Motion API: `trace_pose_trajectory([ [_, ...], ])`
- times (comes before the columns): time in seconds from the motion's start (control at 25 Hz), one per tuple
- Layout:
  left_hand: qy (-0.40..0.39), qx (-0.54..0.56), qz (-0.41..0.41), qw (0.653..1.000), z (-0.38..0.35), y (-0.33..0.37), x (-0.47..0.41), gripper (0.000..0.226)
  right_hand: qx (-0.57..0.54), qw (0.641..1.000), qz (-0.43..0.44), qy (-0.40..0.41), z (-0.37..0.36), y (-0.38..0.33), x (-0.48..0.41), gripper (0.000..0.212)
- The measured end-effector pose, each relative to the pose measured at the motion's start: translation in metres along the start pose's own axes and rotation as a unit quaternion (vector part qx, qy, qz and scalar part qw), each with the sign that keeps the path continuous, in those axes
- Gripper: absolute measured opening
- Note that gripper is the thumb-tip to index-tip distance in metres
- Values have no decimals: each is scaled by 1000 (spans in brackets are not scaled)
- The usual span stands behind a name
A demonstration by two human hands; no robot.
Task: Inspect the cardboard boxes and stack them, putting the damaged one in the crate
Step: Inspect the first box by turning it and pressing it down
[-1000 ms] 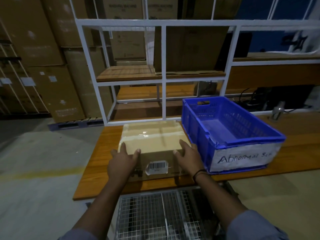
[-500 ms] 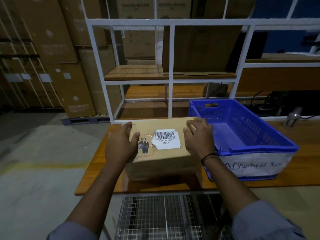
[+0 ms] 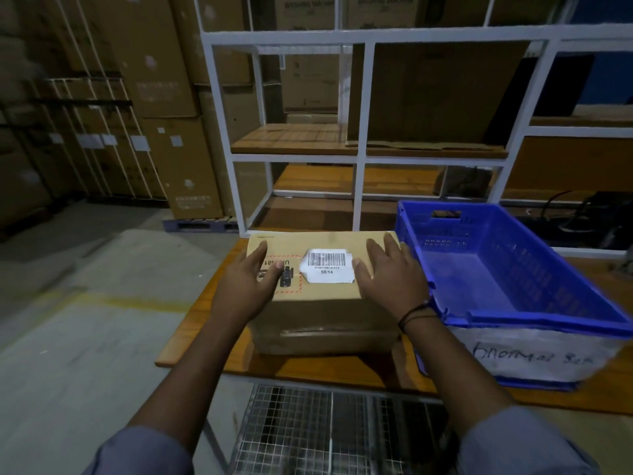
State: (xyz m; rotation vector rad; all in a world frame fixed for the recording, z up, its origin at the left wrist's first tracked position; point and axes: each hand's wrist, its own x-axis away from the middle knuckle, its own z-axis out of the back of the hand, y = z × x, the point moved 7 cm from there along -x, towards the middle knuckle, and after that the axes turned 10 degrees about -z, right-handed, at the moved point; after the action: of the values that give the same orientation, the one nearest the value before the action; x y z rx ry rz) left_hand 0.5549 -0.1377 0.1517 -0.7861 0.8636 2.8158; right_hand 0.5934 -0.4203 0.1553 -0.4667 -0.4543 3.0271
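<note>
- The cardboard box (image 3: 322, 303) is sitting on the wooden table (image 3: 202, 323), right under both hands, with its top face tipped toward the camera.
- The left hand (image 3: 248, 286) is lying flat and spread on the left part of the box top, fingers stretched out, gripping nothing; its fingertips are covering part of a red-bordered printed mark (image 3: 286, 277).
- The right hand (image 3: 388, 277) is lying flat and spread on the right part of the box top, fingers reaching toward the far edge, also gripping nothing; a dark band (image 3: 416, 311) is circling its wrist.
- A white barcode label (image 3: 327, 265) is showing between the two hands.
- A blue crate (image 3: 534, 269) is standing just to the right of the right hand, close against the box; a white sheet with handwriting (image 3: 534, 358) is covering its near wall.
- A white shelf frame (image 3: 359, 159) is rising just beyond the fingertips, holding a large leaning carton (image 3: 435, 94).
- Tall stacked cartons (image 3: 150, 97) are standing far to the left of the left hand.
- A wire mesh rack (image 3: 318, 430) is showing below the wrists, between the forearms.
</note>
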Motion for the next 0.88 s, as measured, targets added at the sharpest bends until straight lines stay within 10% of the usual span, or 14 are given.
trace_pose_trajectory([
  [0.28,174,-8,9,985,13,-1,27,45,-165,981,85,54,1,21,2,59],
  [0.88,226,-3,-74,971,22,7,29,37,-327,922,12,210,3,34,15,29],
])
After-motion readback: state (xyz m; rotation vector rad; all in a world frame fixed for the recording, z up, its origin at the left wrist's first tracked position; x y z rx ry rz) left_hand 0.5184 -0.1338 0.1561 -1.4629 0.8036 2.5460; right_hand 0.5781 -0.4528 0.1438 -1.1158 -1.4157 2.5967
